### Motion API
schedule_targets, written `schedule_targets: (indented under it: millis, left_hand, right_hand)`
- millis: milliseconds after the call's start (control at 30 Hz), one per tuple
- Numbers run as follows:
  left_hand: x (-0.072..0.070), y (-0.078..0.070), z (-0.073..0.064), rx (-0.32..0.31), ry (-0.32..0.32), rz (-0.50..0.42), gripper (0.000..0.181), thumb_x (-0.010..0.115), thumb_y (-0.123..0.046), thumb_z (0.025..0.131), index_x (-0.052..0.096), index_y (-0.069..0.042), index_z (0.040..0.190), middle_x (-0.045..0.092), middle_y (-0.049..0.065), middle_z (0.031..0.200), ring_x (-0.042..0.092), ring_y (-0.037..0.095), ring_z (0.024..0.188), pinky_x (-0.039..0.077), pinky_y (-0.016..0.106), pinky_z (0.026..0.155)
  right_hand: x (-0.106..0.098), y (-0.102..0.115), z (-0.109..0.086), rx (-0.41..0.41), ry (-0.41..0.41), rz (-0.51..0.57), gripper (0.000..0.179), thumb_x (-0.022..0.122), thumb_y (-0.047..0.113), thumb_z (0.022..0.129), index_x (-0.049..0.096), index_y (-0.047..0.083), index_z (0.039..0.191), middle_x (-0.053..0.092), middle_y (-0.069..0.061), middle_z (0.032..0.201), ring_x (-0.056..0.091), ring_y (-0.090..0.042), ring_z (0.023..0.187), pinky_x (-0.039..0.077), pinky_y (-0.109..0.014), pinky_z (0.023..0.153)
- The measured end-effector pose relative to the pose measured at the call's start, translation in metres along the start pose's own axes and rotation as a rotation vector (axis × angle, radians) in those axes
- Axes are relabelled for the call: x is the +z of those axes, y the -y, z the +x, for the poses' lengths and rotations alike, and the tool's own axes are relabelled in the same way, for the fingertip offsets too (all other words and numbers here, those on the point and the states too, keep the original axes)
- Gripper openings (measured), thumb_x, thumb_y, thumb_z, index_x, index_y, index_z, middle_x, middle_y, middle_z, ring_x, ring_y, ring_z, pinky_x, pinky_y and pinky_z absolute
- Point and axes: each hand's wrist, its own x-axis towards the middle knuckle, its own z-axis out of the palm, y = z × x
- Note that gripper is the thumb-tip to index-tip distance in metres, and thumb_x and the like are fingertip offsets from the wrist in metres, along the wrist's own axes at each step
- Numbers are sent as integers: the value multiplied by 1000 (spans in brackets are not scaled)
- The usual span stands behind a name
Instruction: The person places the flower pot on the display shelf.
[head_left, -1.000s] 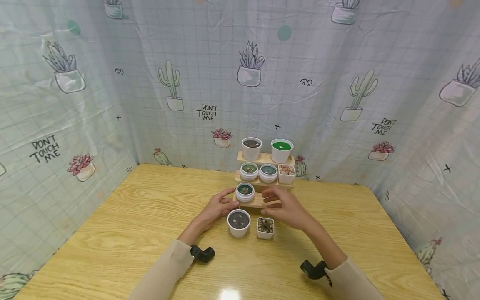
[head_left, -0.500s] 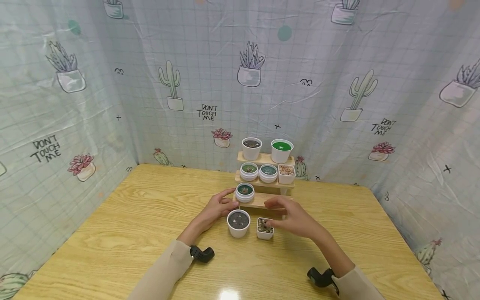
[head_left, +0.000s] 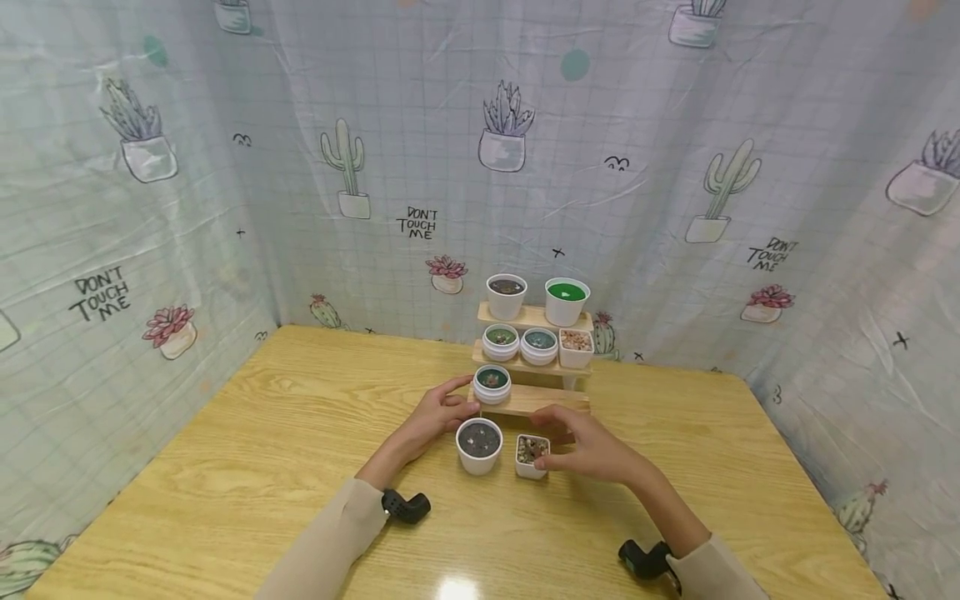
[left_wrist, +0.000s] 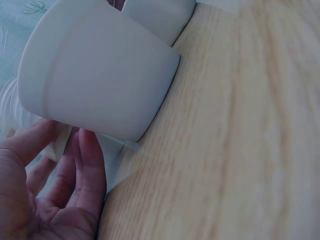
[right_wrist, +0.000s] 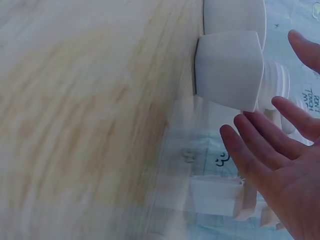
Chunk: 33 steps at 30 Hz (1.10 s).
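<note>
At the left end of a three-tier wooden stand (head_left: 547, 402), my left hand (head_left: 431, 418) grips the lowest tread, its curled fingers (left_wrist: 92, 155) showing behind a white tapered pot (left_wrist: 105, 70). A ribbed round pot (head_left: 491, 393) with a small succulent sits on that tread beside the hand. My right hand (head_left: 592, 448) is spread at the right of a small square pot (head_left: 531, 470) filled with pebbles. Its thumb overlaps the pot's near corner in the head view. In the right wrist view, the extended fingers (right_wrist: 265, 145) stand apart from the square pot (right_wrist: 227, 70).
On the middle tread stand two round pots, one green-topped (head_left: 500, 343) and one blue-green (head_left: 538, 343), and a square pebble pot (head_left: 575, 350). The top tread bears a dark-filled pot (head_left: 506, 302) and a green-filled pot (head_left: 565, 307). A cactus-print curtain (head_left: 420, 167) hangs behind.
My right hand has drawn back from the lowest tread, toward me and slightly right, to the square pot. The left hand keeps its place on the stand.
</note>
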Motion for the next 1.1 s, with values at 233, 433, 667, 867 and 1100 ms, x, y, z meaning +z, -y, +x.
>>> schedule_targets:
  millis: [233, 433, 667, 867, 1100]
  left_hand:
    - [0, 1, 1, -1, 10, -6, 72, 71, -17, 98, 35, -11, 161, 74, 3, 103, 70, 11, 101, 59, 29, 89]
    - [-1, 2, 1, 0, 11, -12, 72, 70, -16, 99, 34, -9, 161, 74, 2, 102, 70, 11, 98, 59, 28, 87]
    - [0, 2, 3, 5, 20, -13, 72, 69, -15, 99, 34, -8, 161, 74, 1, 102, 71, 11, 98, 59, 28, 86]
    - [-1, 3, 3, 7, 23, -13, 72, 69, -15, 99, 33, -8, 161, 74, 1, 100, 70, 10, 97, 59, 27, 85]
    - [-2, 3, 4, 11, 34, -19, 73, 69, -15, 99, 32, -7, 161, 74, 0, 99, 71, 10, 95, 60, 27, 85]
  right_hand:
    - [0, -4, -1, -5, 33, 1, 74, 84, 31, 88, 51, -1, 145, 59, -23, 144, 59, -40, 131, 49, -58, 108]
    - [0, -8, 0, -33, 76, 3, 75, 85, 29, 87, 49, -1, 146, 58, -23, 145, 58, -40, 132, 48, -59, 109]
    - [1, -11, -1, -35, 92, 28, 77, 84, 26, 88, 46, -2, 148, 56, -24, 145, 57, -41, 131, 52, -57, 104]
    - [2, -14, 0, -37, 108, 27, 75, 84, 24, 87, 47, 0, 148, 56, -22, 146, 56, -39, 131, 52, -52, 105]
    - [3, -17, 1, -32, 130, 29, 69, 83, 20, 88, 49, 1, 145, 56, -21, 145, 59, -36, 127, 54, -50, 104]
